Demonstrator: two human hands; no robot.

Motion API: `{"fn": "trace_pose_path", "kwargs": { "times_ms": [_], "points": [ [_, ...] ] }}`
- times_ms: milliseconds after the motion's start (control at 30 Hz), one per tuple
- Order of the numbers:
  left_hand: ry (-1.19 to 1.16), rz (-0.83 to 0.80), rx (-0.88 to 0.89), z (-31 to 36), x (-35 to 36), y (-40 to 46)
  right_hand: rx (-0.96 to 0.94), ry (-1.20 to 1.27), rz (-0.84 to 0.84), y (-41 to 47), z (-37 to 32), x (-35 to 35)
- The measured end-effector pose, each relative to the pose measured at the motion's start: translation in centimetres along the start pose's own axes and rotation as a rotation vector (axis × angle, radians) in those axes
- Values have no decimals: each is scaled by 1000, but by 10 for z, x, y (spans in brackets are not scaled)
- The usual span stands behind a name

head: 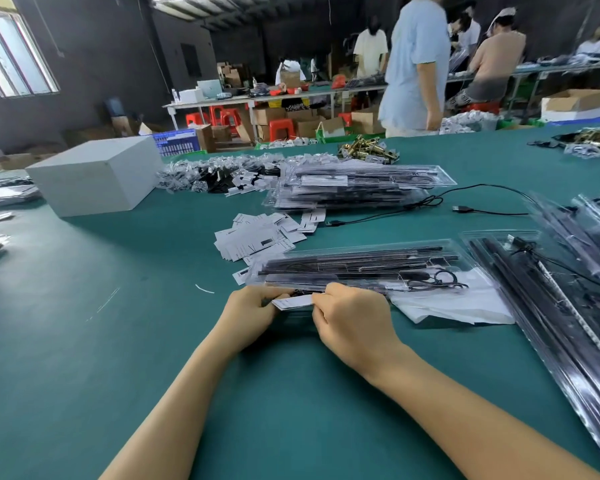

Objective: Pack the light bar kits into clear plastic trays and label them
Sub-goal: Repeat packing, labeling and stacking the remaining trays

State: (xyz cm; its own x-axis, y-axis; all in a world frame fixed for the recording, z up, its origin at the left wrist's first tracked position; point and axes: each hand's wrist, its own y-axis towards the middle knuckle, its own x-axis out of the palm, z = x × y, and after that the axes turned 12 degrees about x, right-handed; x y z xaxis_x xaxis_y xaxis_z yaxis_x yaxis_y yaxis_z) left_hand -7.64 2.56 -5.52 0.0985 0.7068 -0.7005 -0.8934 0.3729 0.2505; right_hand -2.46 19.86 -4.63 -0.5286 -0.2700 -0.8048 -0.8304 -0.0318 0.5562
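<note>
1. The left hand (253, 308) and right hand (352, 318) pinched a small white label (293, 301) between them, fingers curled on its ends; probably to peel or ready it for sticking.
2. The packed clear tray (357, 266) lay on the green surface (118, 306) just beyond the fingers, dark light bars inside; near enough to label at once.
3. Loose labels (257, 239) sat behind it; a stack of finished trays (357, 185) lay farther back, seemingly kept out of the working spot.

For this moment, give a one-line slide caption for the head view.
Both hands, left hand and right hand, pinch a small white paper label beside a clear plastic tray of black light bars.
</note>
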Motion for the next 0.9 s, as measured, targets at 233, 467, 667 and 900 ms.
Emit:
{"fn": "trace_pose_path", "kwargs": {
  "times_ms": [233,467,667,900],
  "points": [
    [-13,4,-5,0,-3,-1,-84,34,179,-7,-3,17],
    [-94,15,18,-3,-4,1,-96,8,160,-9,-7,25],
    [-54,46,0,-3,-2,1,-114,-22,253,-4,-7,25],
    [-64,-3,-75,-6,-5,1,-89,-93,257,1,-3,28]
  ]
}}
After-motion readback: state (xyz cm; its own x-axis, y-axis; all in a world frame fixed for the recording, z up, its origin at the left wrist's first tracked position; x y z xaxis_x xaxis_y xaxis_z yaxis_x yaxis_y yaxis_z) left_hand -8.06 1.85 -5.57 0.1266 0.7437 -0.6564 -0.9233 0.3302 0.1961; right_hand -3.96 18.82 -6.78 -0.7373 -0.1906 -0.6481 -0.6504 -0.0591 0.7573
